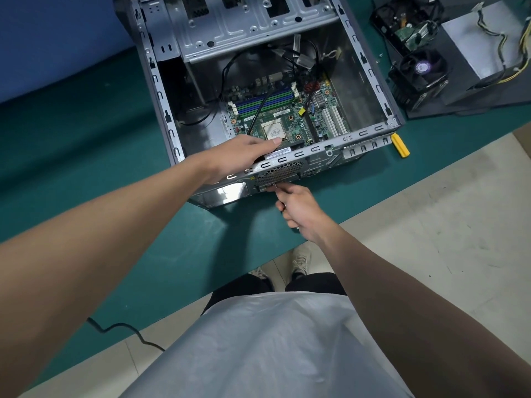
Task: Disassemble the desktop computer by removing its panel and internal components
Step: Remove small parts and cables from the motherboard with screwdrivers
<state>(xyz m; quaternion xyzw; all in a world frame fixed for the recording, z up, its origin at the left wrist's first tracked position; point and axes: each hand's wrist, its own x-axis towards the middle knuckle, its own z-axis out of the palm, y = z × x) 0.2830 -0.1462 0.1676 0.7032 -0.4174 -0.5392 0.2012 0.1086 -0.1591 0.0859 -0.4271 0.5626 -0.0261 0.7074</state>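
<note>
The open grey computer case (161,90) lies on its side on the green mat, side panel off. Inside sit the green motherboard (287,116) with the bare CPU (272,130) and loose black cables (230,73). My left hand (238,156) reaches over the near rear wall and grips its top edge beside the rear fan grille (280,169). My right hand (298,209) grips a screwdriver whose metal tip (275,185) meets the rear panel just under the grille; the handle is hidden in my fist.
A yellow-handled screwdriver (400,145) lies by the case's near right corner. At the back right rest a removed cooler fan (419,73), a hard drive (402,27) and a grey power supply (482,41) with cables. A black cable (120,330) hangs at the table's front edge.
</note>
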